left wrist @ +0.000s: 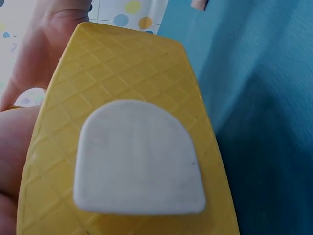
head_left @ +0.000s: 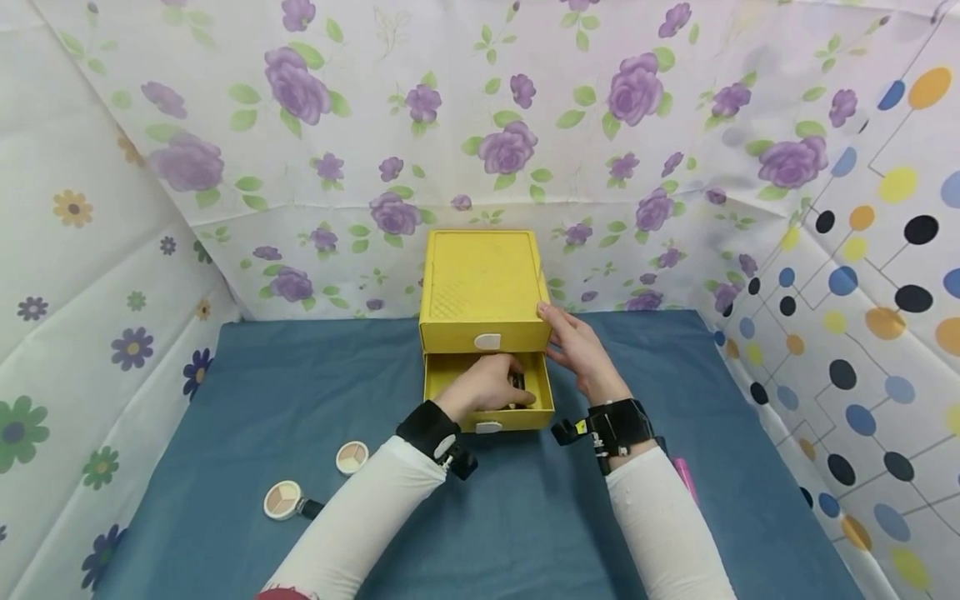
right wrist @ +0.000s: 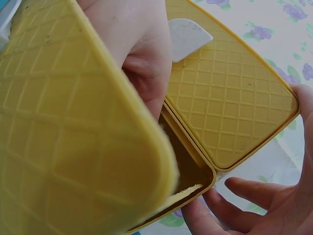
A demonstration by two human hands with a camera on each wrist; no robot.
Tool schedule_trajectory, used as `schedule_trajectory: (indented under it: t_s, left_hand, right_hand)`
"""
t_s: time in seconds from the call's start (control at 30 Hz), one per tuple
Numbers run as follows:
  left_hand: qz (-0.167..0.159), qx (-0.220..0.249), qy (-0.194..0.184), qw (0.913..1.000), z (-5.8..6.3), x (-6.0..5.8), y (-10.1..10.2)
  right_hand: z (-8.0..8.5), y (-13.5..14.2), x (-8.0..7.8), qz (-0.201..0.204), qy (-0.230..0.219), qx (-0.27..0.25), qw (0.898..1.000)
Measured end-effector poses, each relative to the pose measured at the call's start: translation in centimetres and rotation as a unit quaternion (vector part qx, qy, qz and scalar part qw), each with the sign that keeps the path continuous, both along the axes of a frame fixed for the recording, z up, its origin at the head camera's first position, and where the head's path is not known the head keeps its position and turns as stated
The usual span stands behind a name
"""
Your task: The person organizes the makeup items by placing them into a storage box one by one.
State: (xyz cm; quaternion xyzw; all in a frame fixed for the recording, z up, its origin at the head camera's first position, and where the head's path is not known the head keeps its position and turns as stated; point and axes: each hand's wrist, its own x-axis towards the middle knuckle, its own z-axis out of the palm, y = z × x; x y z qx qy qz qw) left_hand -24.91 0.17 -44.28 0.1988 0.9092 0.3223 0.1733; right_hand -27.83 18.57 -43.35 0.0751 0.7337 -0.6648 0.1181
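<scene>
A yellow two-drawer box (head_left: 483, 271) stands against the back cloth, its lower drawer (head_left: 442, 367) pulled out and the upper one closed. My left hand (head_left: 483, 383) reaches down into the lower drawer, fingers bent around small dark items (head_left: 517, 381). Its fingertips are partly hidden, and I cannot tell whether they grip an item. On the box's right side rests my right hand (head_left: 585, 346), fingers fairly straight. In the right wrist view its fingers (right wrist: 254, 191) touch the box's edges. A white handle (left wrist: 139, 159) fills the middle of the left wrist view, on the drawer front.
Two round makeup palettes (head_left: 282, 500) with pale three-part pans lie at left on the blue cloth (head_left: 315, 392). A black-handled item (head_left: 309, 508) sticks out beside the nearer one, partly under the left sleeve. By the right forearm lies a pink item (head_left: 684, 479). Patterned cloth walls enclose three sides.
</scene>
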Motion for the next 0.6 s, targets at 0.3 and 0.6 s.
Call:
schedule_trajectory:
  t_s: [0.3,0.6]
  left_hand:
    - [0.012,0.133,-0.098,0.9862,-0.42,-0.06,-0.12]
    - [0.013,0.174,-0.138,0.9748,-0.64,-0.03,-0.30]
  right_hand:
    - [-0.10,0.00,-0.09,0.002,0.000,0.000,1.000]
    - [0.12,-0.04,0.01,0.006,-0.002,0.003,1.000]
